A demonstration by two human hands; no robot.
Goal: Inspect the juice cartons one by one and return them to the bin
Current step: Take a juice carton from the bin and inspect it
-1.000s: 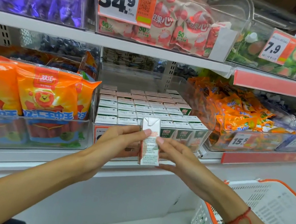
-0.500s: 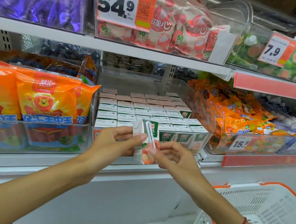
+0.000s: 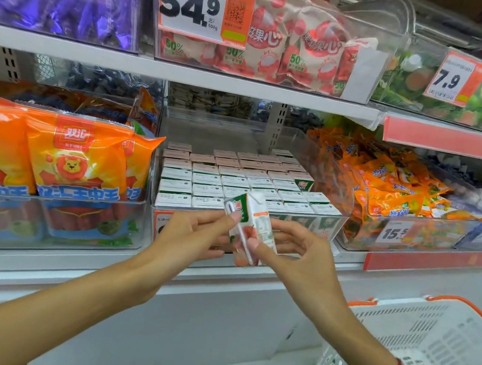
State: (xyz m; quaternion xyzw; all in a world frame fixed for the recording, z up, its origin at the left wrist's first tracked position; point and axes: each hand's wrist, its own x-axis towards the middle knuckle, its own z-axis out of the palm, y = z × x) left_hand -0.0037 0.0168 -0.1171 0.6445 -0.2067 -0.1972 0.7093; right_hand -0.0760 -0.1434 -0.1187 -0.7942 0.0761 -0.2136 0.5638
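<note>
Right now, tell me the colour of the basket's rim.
Orange. The basket itself is white mesh; its rim shows best in the head view, lower right.

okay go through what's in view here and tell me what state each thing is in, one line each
juice carton: tilted, held in front of the bin, straw on its side
left hand: pinching the carton's upper left
right hand: pinching its lower part
bin: clear, rows of upright cartons, back part bare
white basket: nothing visible inside

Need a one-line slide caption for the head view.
Both hands, left hand and right hand, hold a juice carton before the bin.
</note>
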